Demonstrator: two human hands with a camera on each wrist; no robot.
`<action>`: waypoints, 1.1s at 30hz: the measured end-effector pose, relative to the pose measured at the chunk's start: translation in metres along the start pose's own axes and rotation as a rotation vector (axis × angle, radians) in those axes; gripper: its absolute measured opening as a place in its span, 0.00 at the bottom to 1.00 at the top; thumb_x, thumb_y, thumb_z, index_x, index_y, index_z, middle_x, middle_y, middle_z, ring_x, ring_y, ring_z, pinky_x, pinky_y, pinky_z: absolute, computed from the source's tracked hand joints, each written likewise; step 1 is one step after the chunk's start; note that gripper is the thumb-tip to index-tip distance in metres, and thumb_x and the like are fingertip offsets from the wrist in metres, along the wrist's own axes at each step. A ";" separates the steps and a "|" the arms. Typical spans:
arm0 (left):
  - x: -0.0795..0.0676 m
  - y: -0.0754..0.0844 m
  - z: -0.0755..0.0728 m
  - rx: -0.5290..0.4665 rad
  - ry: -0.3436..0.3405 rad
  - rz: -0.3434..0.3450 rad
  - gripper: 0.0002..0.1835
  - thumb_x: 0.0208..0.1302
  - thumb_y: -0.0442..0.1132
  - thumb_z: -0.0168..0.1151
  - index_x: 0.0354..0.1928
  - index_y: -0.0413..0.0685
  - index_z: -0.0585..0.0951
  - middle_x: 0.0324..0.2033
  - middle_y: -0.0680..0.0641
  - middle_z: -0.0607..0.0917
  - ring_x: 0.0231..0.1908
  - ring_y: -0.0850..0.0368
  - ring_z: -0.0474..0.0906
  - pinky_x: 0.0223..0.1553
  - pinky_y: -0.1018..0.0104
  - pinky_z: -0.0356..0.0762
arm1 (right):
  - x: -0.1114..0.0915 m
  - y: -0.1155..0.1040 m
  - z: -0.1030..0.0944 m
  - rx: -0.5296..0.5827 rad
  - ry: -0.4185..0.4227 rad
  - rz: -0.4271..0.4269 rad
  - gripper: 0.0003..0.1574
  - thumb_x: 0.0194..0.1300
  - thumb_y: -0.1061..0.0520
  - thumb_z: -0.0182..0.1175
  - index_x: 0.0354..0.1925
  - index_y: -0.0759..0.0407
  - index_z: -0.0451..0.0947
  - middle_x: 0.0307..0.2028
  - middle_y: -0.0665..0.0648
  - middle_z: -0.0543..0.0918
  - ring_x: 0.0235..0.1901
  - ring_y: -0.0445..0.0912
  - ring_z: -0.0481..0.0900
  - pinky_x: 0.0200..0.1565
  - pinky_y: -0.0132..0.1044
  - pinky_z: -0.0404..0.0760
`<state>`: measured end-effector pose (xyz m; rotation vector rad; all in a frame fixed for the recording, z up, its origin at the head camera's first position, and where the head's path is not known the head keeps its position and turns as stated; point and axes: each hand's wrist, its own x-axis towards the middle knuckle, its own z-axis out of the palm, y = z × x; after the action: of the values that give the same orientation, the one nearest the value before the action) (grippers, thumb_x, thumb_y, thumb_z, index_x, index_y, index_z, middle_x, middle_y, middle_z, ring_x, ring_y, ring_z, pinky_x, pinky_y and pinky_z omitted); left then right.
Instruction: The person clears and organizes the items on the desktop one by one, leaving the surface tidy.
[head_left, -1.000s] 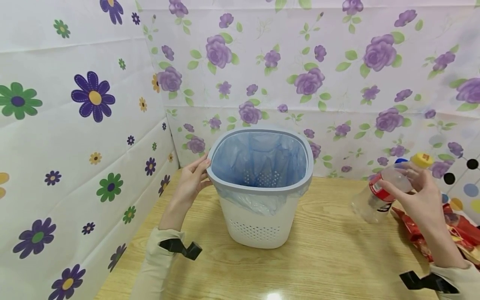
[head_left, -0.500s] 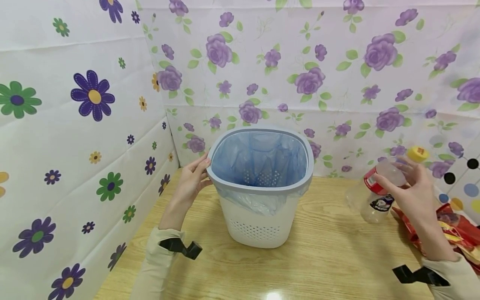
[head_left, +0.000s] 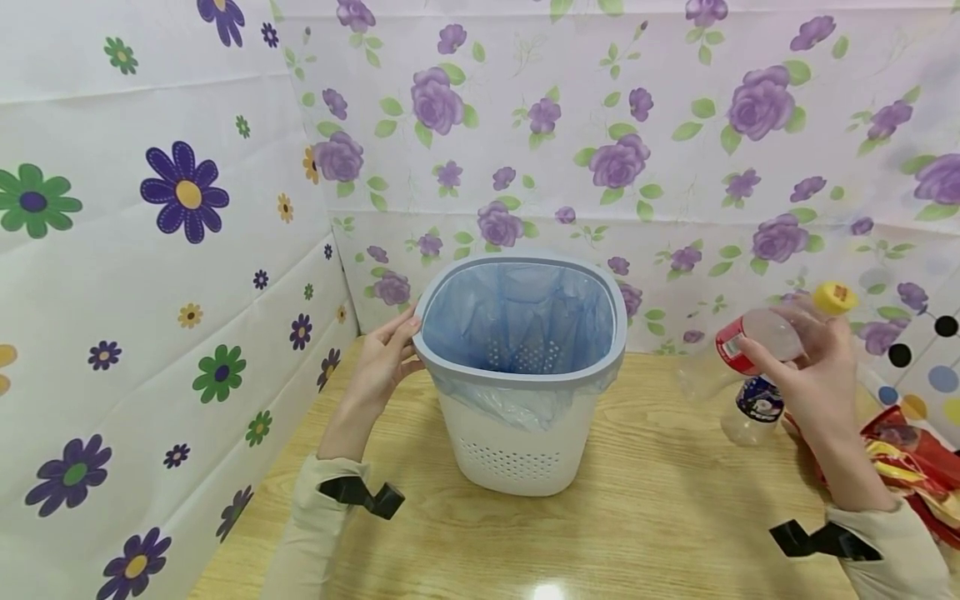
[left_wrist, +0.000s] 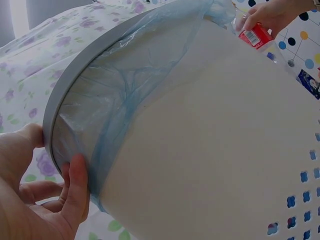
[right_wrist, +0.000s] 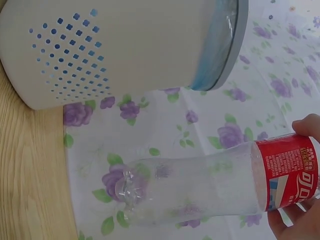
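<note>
A white bin (head_left: pixel 517 442) with a grey rim and a pale blue bag lining stands upright on the table. My left hand (head_left: pixel 382 358) grips the rim's left side, with the thumb on one face and fingers under the other in the left wrist view (left_wrist: pixel 55 195). My right hand (head_left: pixel 821 375) holds a clear plastic bottle (right_wrist: pixel 210 182) with a red label and yellow cap, tilted, its base towards the bin and apart from it. Behind and below it stands another clear bottle (head_left: pixel 759 402) with a dark blue label, its top hidden by the hand.
Red and yellow snack packets (head_left: pixel 911 458) lie at the right, partly behind the right forearm. The wooden table (head_left: pixel 637 517) is bounded by a flowered sheet (head_left: pixel 675 167) at the back and another sheet (head_left: pixel 187 292) on the left.
My right hand has moved left with the red-labelled bottle, lifting it slightly and uncovering more of the blue-labelled bottle. The left hand and the bin have stayed where they were.
</note>
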<state>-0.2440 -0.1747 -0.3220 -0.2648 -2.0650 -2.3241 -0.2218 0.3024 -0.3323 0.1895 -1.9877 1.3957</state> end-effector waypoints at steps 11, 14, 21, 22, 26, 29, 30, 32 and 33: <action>0.000 -0.001 0.000 -0.007 -0.008 0.002 0.29 0.73 0.45 0.50 0.73 0.48 0.62 0.47 0.52 0.79 0.33 0.65 0.78 0.36 0.73 0.81 | 0.005 -0.008 0.012 0.076 -0.001 -0.040 0.42 0.53 0.74 0.66 0.64 0.56 0.68 0.60 0.51 0.71 0.51 0.38 0.77 0.43 0.17 0.78; 0.000 0.000 0.000 -0.013 -0.002 0.000 0.28 0.73 0.45 0.50 0.72 0.48 0.62 0.47 0.51 0.78 0.33 0.65 0.78 0.35 0.73 0.81 | 0.005 -0.011 0.015 0.163 0.013 -0.042 0.43 0.52 0.75 0.65 0.65 0.57 0.67 0.58 0.53 0.75 0.51 0.39 0.77 0.44 0.18 0.78; 0.001 -0.001 -0.001 -0.014 0.005 -0.002 0.29 0.73 0.45 0.51 0.72 0.48 0.63 0.46 0.51 0.79 0.32 0.65 0.78 0.35 0.73 0.81 | 0.008 -0.019 0.020 0.333 -0.009 -0.131 0.39 0.53 0.77 0.63 0.63 0.65 0.67 0.59 0.54 0.76 0.51 0.41 0.77 0.44 0.19 0.79; 0.002 -0.002 -0.001 -0.013 0.005 -0.002 0.29 0.73 0.45 0.51 0.72 0.48 0.63 0.46 0.52 0.79 0.32 0.65 0.78 0.35 0.73 0.81 | 0.009 -0.019 0.021 0.351 -0.019 -0.147 0.39 0.53 0.78 0.63 0.63 0.65 0.67 0.58 0.54 0.77 0.51 0.41 0.77 0.44 0.19 0.80; 0.002 -0.002 -0.001 -0.013 0.005 -0.003 0.29 0.73 0.45 0.51 0.72 0.47 0.62 0.44 0.52 0.79 0.32 0.65 0.78 0.35 0.73 0.81 | 0.012 -0.021 0.023 0.401 -0.050 -0.183 0.40 0.52 0.79 0.62 0.63 0.65 0.66 0.57 0.53 0.78 0.50 0.40 0.78 0.35 0.20 0.81; 0.002 -0.002 -0.001 -0.017 0.010 -0.002 0.29 0.72 0.45 0.52 0.72 0.47 0.63 0.45 0.51 0.79 0.32 0.65 0.78 0.34 0.73 0.81 | 0.014 -0.023 0.025 0.445 -0.061 -0.203 0.41 0.52 0.80 0.61 0.63 0.66 0.65 0.57 0.55 0.78 0.51 0.42 0.78 0.38 0.21 0.82; 0.002 -0.002 -0.001 -0.016 0.009 -0.001 0.29 0.72 0.45 0.52 0.72 0.47 0.62 0.45 0.51 0.79 0.32 0.65 0.78 0.34 0.73 0.81 | 0.015 -0.024 0.025 0.462 -0.060 -0.212 0.40 0.52 0.80 0.61 0.63 0.67 0.65 0.57 0.55 0.78 0.52 0.42 0.77 0.41 0.21 0.81; 0.002 -0.002 -0.001 -0.015 0.008 -0.001 0.29 0.73 0.45 0.51 0.72 0.47 0.62 0.46 0.51 0.78 0.32 0.65 0.78 0.34 0.73 0.81 | 0.017 -0.026 0.027 0.504 -0.058 -0.233 0.42 0.51 0.81 0.61 0.64 0.68 0.63 0.55 0.56 0.78 0.53 0.44 0.77 0.46 0.22 0.80; 0.001 -0.001 -0.001 -0.017 0.007 -0.002 0.29 0.72 0.45 0.52 0.72 0.48 0.63 0.46 0.51 0.78 0.31 0.65 0.78 0.34 0.73 0.81 | 0.018 -0.027 0.028 0.522 -0.056 -0.244 0.42 0.51 0.81 0.60 0.64 0.68 0.62 0.55 0.57 0.79 0.53 0.45 0.76 0.48 0.22 0.80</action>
<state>-0.2455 -0.1751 -0.3232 -0.2544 -2.0441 -2.3409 -0.2343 0.2715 -0.3055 0.6869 -1.5402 1.7273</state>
